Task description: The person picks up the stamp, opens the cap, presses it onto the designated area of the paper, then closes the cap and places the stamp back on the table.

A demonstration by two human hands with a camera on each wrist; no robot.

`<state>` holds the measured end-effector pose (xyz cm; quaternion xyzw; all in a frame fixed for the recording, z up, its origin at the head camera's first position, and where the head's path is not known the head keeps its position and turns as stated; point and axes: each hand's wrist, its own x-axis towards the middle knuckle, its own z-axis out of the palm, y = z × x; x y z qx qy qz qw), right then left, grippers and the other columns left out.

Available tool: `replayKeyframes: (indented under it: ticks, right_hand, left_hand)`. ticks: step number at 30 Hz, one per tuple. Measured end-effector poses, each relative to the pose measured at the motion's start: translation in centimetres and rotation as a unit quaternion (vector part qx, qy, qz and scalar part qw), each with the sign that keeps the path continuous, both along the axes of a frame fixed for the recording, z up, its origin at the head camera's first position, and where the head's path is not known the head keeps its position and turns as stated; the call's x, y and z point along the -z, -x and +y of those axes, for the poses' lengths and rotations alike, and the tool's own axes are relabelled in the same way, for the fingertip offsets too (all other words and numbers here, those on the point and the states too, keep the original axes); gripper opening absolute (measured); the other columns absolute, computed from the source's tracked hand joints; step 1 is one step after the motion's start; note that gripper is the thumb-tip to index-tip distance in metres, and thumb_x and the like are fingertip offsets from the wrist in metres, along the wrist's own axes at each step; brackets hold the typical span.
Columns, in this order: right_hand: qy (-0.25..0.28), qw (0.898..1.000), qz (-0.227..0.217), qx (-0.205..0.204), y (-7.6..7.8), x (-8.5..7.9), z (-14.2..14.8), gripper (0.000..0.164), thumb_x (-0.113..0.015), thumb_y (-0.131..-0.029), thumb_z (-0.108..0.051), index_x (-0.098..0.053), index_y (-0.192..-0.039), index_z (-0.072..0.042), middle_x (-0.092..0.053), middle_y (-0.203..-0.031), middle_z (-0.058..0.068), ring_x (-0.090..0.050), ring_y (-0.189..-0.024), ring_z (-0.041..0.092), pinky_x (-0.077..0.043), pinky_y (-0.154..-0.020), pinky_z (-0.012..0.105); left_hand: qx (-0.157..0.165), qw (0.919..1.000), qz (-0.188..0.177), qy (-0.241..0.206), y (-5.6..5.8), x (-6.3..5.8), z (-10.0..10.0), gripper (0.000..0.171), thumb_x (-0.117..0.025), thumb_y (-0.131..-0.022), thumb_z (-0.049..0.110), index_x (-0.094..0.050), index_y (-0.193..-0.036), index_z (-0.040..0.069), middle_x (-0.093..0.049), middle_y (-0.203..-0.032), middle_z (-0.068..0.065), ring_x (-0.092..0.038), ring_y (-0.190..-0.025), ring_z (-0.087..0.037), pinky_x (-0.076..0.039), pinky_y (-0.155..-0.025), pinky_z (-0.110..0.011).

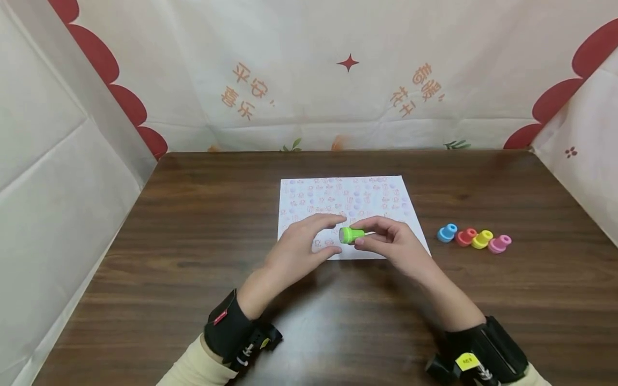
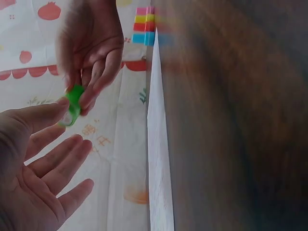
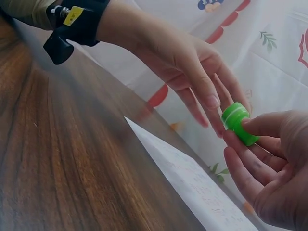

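Note:
A small green stamp [image 1: 351, 235] is pinched between the thumb and fingers of my right hand [image 1: 393, 244], just above the sheet of paper [image 1: 410, 220]. Its round greyish end points left, toward my left hand [image 1: 301, 244]. That hand has its thumb and fingers spread apart close to the stamp; whether a fingertip touches it I cannot tell. In the right wrist view the green stamp [image 3: 237, 122] lies between the right thumb and fingers, with the left hand [image 3: 192, 67] beyond it. Rows of small reddish and purple prints cover much of the paper.
To the right of the paper stand several more stamps in a row: blue [image 1: 447, 233], red [image 1: 466, 237], yellow [image 1: 482, 239] and pink [image 1: 499, 244]. The brown wooden table [image 1: 193, 241] is bordered by a pale printed cloth [image 1: 309, 80] at the back and sides.

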<state>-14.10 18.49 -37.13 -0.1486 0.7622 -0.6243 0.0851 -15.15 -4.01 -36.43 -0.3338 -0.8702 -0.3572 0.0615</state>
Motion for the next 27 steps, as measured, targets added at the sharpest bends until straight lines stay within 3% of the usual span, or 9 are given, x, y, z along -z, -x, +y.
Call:
replayKeyframes:
  ticks: [7, 18, 27]
  right_hand:
    - [0.007, 1.000, -0.007, -0.011, -0.2, 0.1, -0.5, 0.029, -0.063, -0.091, -0.006, -0.058, -0.116, 0.006, -0.066, -0.107, -0.001, -0.067, -0.097, 0.028, -0.058, -0.080, 0.021]
    - [0.027, 0.999, -0.013, -0.013, -0.1, 0.2, -0.6, 0.028, -0.062, -0.091, -0.004, -0.057, -0.115, 0.011, -0.068, -0.103, -0.003, -0.069, -0.094, 0.020, -0.058, -0.081, 0.023]
    - [0.090, 0.991, -0.090, 0.038, 0.7, -0.5, 1.9, 0.024, -0.065, -0.090, -0.005, -0.063, -0.113, 0.001, -0.067, -0.101, 0.003, -0.069, -0.092, 0.017, -0.058, -0.081, 0.024]
  left_hand:
    - [-0.001, 0.9999, 0.004, -0.016, -0.4, 0.2, 0.7, 0.041, -0.075, -0.083, 0.019, -0.063, -0.122, 0.015, -0.068, -0.119, 0.000, -0.060, -0.110, -0.011, -0.054, -0.094, -0.034]
    - [-0.024, 0.9989, 0.027, -0.029, -0.5, 0.1, 0.5, 0.029, -0.074, -0.083, 0.014, -0.070, -0.111, 0.012, -0.074, -0.105, -0.002, -0.066, -0.096, -0.010, -0.057, -0.086, -0.033]
    - [-0.110, 0.9912, 0.054, -0.051, 0.6, -2.3, -2.1, 0.033, -0.076, -0.081, 0.011, -0.070, -0.114, 0.012, -0.074, -0.106, -0.004, -0.068, -0.094, -0.012, -0.057, -0.088, -0.036]
